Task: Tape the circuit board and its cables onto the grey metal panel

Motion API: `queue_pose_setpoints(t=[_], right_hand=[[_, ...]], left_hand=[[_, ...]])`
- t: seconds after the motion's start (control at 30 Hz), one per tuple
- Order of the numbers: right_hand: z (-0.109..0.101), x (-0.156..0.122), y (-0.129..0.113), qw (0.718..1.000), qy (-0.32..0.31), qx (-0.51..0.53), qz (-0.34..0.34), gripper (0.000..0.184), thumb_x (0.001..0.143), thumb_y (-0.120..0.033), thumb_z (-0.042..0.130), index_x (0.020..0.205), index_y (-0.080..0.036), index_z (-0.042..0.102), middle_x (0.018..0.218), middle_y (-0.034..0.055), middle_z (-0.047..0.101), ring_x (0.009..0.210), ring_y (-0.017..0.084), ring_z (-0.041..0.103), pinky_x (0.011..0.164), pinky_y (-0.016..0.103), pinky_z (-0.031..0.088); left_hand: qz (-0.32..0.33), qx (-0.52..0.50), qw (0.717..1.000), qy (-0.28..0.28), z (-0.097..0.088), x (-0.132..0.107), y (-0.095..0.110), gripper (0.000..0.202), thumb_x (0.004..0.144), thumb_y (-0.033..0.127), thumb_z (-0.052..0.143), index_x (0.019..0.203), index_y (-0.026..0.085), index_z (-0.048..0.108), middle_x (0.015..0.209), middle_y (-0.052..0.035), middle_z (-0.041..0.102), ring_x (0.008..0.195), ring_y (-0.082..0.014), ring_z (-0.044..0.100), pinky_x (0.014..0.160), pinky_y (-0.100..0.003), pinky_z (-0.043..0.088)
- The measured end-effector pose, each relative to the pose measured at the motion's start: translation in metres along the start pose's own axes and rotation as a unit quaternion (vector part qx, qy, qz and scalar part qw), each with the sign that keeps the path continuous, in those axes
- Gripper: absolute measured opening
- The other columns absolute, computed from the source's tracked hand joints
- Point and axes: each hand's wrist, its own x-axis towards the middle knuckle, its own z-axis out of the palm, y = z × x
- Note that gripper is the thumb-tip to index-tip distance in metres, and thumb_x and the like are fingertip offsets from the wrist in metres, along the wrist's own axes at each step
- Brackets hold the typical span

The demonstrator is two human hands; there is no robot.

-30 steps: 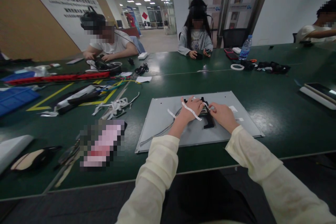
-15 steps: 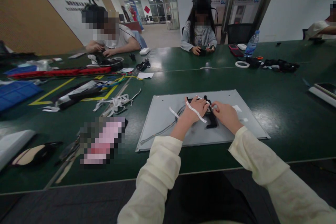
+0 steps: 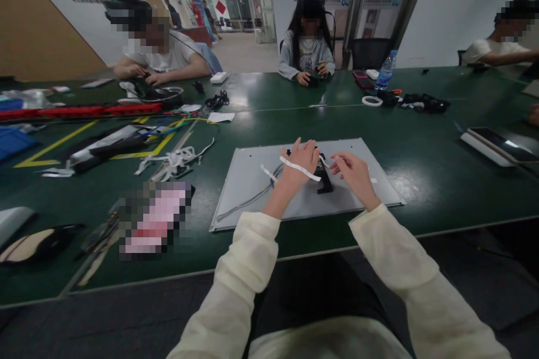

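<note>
A black bracket-like part [image 3: 325, 184] lies on a pale grey board in front of me, partly hidden under my left hand. My left hand [image 3: 300, 164] rests over it, fingers stretched out and apart. A narrow white strip [image 3: 301, 169] crosses the back of that hand. To the right, my right hand [image 3: 352, 175] is raised slightly beside the part, thumb and fingers bent towards each other at the end of a short white strip [image 3: 325, 162]. A grey cable [image 3: 244, 203] runs from the part to the board's left side.
The grey board [image 3: 227, 190] sits near the table's front edge. Left of it are a phone [image 3: 158, 219], tangled white strips [image 3: 177, 161] and a computer mouse [image 3: 36, 244]. A water bottle [image 3: 385, 70] and tape roll [image 3: 372, 101] stand farther back. Co-workers sit across the table.
My right hand has loosened from its tight pinch at the part's right side, fingers lifting a little. My left hand's fingers have spread more. The whole view has shifted slightly.
</note>
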Motion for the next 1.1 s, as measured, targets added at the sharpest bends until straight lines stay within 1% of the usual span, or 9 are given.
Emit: queue_pose_setpoints(t=[0.13, 0.23, 0.37, 0.57, 0.63, 0.73, 0.87, 0.97, 1.1], right_hand=[[-0.001, -0.038, -0.025, 0.977, -0.098, 0.165, 0.098, 0.051, 0.086, -0.062, 0.042, 0.1, -0.017, 0.062, 0.086, 0.0085, 0.07, 0.071, 0.017, 0.067, 0.054, 0.025, 0.049], [-0.003, -0.055, -0.037, 0.975, -0.082, 0.177, 0.102, 0.047, 0.077, -0.062, 0.058, 0.091, -0.017, 0.061, 0.078, 0.0058, 0.069, 0.066, 0.015, 0.065, 0.052, 0.023, 0.048], [-0.012, -0.057, -0.038, 0.984, -0.04, 0.16, 0.061, 0.042, 0.067, -0.055, 0.071, 0.079, -0.017, 0.061, 0.064, 0.0004, 0.062, 0.054, 0.01, 0.056, 0.049, 0.021, 0.045], [-0.035, -0.034, -0.02, 0.988, 0.005, 0.151, 0.029, 0.034, 0.069, -0.049, 0.07, 0.078, -0.016, 0.062, 0.064, -0.0014, 0.06, 0.053, 0.007, 0.051, 0.052, 0.021, 0.043], [-0.039, -0.022, -0.01, 0.991, -0.003, 0.13, 0.034, 0.036, 0.068, -0.05, 0.07, 0.078, -0.016, 0.062, 0.065, -0.0014, 0.06, 0.054, 0.007, 0.051, 0.053, 0.021, 0.043], [-0.035, -0.008, 0.006, 0.994, -0.055, 0.085, 0.047, 0.04, 0.067, -0.054, 0.069, 0.077, -0.016, 0.063, 0.065, -0.001, 0.059, 0.055, 0.008, 0.051, 0.054, 0.021, 0.043], [-0.021, 0.0, 0.025, 0.996, -0.088, -0.001, 0.031, 0.041, 0.071, -0.056, 0.063, 0.074, -0.015, 0.065, 0.061, -0.0003, 0.059, 0.052, 0.009, 0.05, 0.051, 0.022, 0.039], [-0.015, 0.0, 0.037, 0.998, -0.045, -0.039, 0.025, 0.043, 0.073, -0.056, 0.06, 0.075, -0.014, 0.067, 0.061, 0.0015, 0.062, 0.05, 0.011, 0.05, 0.048, 0.022, 0.037], [-0.012, -0.002, 0.043, 1.0, 0.007, -0.004, 0.025, 0.044, 0.074, -0.056, 0.059, 0.081, -0.013, 0.067, 0.066, 0.0039, 0.065, 0.057, 0.014, 0.057, 0.05, 0.023, 0.041]], left_hand=[[-0.042, 0.015, 0.997, 0.069, -0.009, -0.009, 0.026, 0.047, 0.1, 0.038, 0.022, 0.137, 0.02, 0.046, 0.142, -0.0127, 0.048, 0.14, -0.0303, 0.027, 0.108, -0.066, 0.018], [-0.06, 0.008, 0.993, 0.102, -0.007, -0.015, 0.042, 0.047, 0.1, 0.036, 0.022, 0.136, 0.018, 0.046, 0.143, -0.0145, 0.046, 0.14, -0.0318, 0.025, 0.107, -0.067, 0.018], [-0.071, 0.013, 0.99, 0.123, -0.003, -0.022, 0.052, 0.047, 0.099, 0.035, 0.024, 0.135, 0.017, 0.046, 0.143, -0.015, 0.046, 0.141, -0.0327, 0.022, 0.107, -0.068, 0.017], [-0.095, 0.008, 0.993, 0.076, -0.015, -0.035, 0.026, 0.045, 0.097, 0.034, 0.028, 0.134, 0.016, 0.047, 0.148, -0.0154, 0.04, 0.143, -0.0326, 0.02, 0.108, -0.068, 0.019], [-0.114, -0.015, 0.991, 0.073, -0.02, -0.044, 0.015, 0.044, 0.097, 0.032, 0.028, 0.134, 0.016, 0.046, 0.147, -0.014, 0.041, 0.143, -0.0301, 0.022, 0.109, -0.063, 0.025], [-0.128, -0.06, 0.986, 0.089, -0.021, -0.063, 0.008, 0.043, 0.097, 0.029, 0.029, 0.135, 0.015, 0.045, 0.146, -0.0117, 0.043, 0.142, -0.0255, 0.026, 0.111, -0.052, 0.03], [-0.119, -0.1, 0.981, 0.112, -0.008, -0.092, 0.017, 0.043, 0.096, 0.024, 0.03, 0.136, 0.013, 0.044, 0.145, -0.0117, 0.045, 0.141, -0.0219, 0.031, 0.113, -0.044, 0.031], [-0.092, -0.108, 0.984, 0.104, 0.004, -0.105, 0.032, 0.044, 0.096, 0.021, 0.03, 0.137, 0.013, 0.042, 0.146, -0.0115, 0.043, 0.141, -0.0202, 0.031, 0.114, -0.044, 0.03], [-0.078, -0.101, 0.986, 0.106, 0.011, -0.109, 0.047, 0.045, 0.097, 0.02, 0.029, 0.14, 0.015, 0.039, 0.148, -0.0109, 0.041, 0.142, -0.0195, 0.028, 0.115, -0.047, 0.027]])
